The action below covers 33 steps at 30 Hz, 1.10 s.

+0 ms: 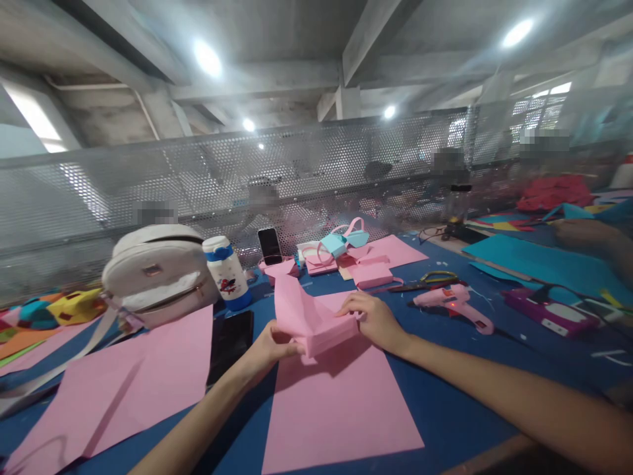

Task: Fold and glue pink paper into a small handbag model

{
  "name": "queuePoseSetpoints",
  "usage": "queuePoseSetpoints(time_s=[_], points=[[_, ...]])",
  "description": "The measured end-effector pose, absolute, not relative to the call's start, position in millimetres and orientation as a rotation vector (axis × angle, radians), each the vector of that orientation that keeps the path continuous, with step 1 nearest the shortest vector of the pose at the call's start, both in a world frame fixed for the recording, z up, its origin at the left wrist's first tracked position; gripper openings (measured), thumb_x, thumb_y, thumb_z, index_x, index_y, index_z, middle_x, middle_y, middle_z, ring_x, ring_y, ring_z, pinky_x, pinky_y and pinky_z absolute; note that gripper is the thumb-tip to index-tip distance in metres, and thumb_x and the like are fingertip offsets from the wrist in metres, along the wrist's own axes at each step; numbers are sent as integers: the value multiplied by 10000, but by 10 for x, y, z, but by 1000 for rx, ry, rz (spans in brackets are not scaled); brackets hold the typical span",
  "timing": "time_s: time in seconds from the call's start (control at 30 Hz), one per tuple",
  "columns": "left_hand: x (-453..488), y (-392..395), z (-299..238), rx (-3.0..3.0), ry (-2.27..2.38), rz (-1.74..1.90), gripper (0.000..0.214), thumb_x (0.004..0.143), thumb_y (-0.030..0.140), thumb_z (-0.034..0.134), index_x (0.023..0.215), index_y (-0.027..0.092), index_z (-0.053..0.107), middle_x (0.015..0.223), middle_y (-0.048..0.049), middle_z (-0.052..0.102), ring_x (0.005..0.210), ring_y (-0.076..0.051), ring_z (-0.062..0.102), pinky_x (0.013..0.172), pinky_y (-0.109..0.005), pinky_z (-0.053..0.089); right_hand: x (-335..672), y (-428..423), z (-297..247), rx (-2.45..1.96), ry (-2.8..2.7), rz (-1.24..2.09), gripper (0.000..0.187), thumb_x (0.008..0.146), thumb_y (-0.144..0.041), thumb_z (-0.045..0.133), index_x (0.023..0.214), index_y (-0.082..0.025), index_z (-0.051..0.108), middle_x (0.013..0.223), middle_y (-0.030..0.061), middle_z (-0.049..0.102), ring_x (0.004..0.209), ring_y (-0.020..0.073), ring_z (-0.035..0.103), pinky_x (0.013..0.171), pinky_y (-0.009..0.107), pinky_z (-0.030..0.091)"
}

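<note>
A partly folded pink paper box [321,328] is held between both hands over a flat pink paper sheet [341,409]. My left hand [274,343] grips its near left corner, thumb along the lower edge. On the box's right end, my right hand [373,320] is closed with bent fingers. One flap of the box stands up at the back left. To the right lies a pink glue gun [452,302] with a small red light, beside scissors [428,282].
A white backpack [158,277], a bottle [226,274] and a dark tablet [232,343] stand or lie at left. Pink sheets [148,376] spread before the backpack. Behind are a phone [270,246] and pink paper pieces [373,272]. Blue sheets [539,264] and a purple power strip [548,313] lie right, near another person's hand.
</note>
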State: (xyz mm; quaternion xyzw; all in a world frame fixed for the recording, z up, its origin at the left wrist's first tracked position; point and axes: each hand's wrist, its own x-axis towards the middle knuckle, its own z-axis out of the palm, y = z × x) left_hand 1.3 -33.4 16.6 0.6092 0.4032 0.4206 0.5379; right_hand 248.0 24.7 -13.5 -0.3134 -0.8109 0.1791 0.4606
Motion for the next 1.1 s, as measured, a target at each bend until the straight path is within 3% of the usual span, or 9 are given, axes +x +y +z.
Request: queuePoseSetpoints(time_s=[0.17,0.37,0.6,0.8,1.0,1.1], points=[[-49,-295,117,1456,1028,1016,364,539,368,910,791,141,779,850,-104,780,840,-274,704,810,-351,545,2490,228,-107,-783,-2008,405,532,616,95,479,873,-256,785,855,7,721,799,188,616,680,274,430],[-58,-289,154,1494,1057,940,313,544,343,896,718,131,745,697,-81,759,744,-259,708,793,-364,560,2516,257,-98,-831,-2010,358,554,610,109,450,872,-253,776,880,3,722,834,188,621,697,273,421],[38,-365,201,1511,1115,892,416,448,157,899,837,148,752,799,-39,775,812,-243,697,765,-316,554,2522,271,-111,-853,-2024,312,580,565,121,428,855,-251,766,873,-2,719,818,188,619,680,269,424],[2,-353,176,1513,1131,876,270,521,249,894,703,126,737,701,-66,758,705,-238,689,710,-328,564,2515,254,-103,-790,-2051,293,527,615,118,458,852,-240,765,876,2,729,831,188,633,711,275,454],[-5,-340,149,1484,1136,955,486,506,250,894,945,138,718,846,-87,775,811,-274,708,747,-355,571,2515,246,-110,-735,-2056,269,467,676,100,500,865,-233,767,875,14,729,857,196,645,749,293,476],[-18,-333,120,1483,1129,965,429,520,223,881,913,142,730,831,-93,777,815,-287,713,747,-359,572,2511,240,-112,-726,-2057,256,449,697,88,510,871,-237,766,879,15,730,855,195,646,760,299,477]])
